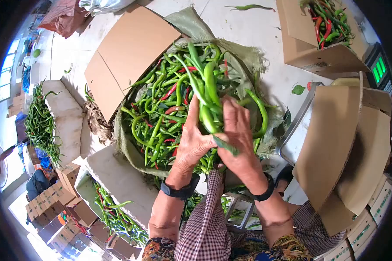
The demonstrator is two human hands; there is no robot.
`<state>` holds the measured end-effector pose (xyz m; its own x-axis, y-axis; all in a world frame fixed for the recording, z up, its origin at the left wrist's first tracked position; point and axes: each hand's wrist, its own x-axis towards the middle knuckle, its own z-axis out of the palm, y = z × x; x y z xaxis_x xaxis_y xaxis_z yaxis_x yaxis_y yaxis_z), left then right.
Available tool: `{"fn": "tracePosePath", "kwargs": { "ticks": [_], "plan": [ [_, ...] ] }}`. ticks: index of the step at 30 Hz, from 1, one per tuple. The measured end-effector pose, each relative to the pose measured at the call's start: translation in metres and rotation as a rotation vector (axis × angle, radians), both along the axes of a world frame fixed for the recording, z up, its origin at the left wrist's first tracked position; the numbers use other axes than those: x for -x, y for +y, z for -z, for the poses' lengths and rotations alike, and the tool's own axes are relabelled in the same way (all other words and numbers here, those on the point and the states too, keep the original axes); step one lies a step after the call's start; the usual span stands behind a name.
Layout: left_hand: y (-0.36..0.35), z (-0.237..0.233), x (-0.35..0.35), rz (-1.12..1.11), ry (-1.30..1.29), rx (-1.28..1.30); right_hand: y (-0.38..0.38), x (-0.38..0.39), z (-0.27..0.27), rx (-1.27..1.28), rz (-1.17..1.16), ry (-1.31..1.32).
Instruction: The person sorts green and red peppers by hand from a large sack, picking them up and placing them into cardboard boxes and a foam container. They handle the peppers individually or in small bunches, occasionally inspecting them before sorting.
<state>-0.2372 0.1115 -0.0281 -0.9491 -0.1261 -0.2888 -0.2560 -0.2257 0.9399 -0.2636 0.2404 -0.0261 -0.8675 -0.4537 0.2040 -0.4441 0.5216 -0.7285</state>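
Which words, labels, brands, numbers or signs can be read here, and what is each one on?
No text can be read with certainty.
Black device with a lit green display: glowing characters, too blurred to read.
Open brown cardboard box holding peppers: dark side print, too small.
White cartons at lower right: green print, illegible.
Stacked brown cartons at left: small markings, illegible.

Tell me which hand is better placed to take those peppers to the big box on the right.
Probably the right hand: both hands hold the green peppers, but it is nearer the big box; the left hand lies farther off.
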Motion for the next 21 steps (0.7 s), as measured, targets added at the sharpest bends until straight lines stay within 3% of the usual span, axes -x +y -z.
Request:
{"fn": "tracePosePath", "kwargs": {
  "ticks": [1, 3, 5, 11, 15, 17, 18, 19, 21],
  "plan": [
    [0.003, -0.007, -0.005, -0.028, 0.027, -0.055, -0.003, -0.003, -0.007, -0.133, -0.067, 0.117],
    [0.015, -0.027, -0.01, -0.358, -0.158, -0.294, -0.011, -0.015, -0.026, -0.183, -0.084, -0.032],
    [-0.006, -0.012, -0.019, -0.434, -0.171, -0.517, -0.014, -0.021, -0.044, 0.054, -0.108, -0.124],
    [-0.015, -0.058, -0.027, -0.306, -0.068, -0.468, -0.01, -0.037, -0.064, 0.089, -0.195, -0.052],
    [-0.017, -0.095, -0.029, -0.397, -0.037, -0.607, -0.005, -0.04, -0.105, 0.131, -0.258, -0.054],
    [-0.033, -0.102, -0.032, -0.325, 0.016, -0.632, 0.01, -0.038, -0.122, 0.438, -0.22, -0.221],
    [-0.035, -0.115, -0.033, -0.304, 0.046, -0.613, 0.022, -0.04, -0.146, 0.651, -0.101, -0.559],
    [-0.043, -0.123, -0.036, -0.285, 0.078, -0.594, 0.031, -0.034, -0.139, 0.821, -0.066, -0.537],
    [-0.059, -0.135, -0.042, -0.245, 0.174, -0.572, 0.052, -0.032, -0.146, 1.374, 0.135, -0.918]
  ]
}}
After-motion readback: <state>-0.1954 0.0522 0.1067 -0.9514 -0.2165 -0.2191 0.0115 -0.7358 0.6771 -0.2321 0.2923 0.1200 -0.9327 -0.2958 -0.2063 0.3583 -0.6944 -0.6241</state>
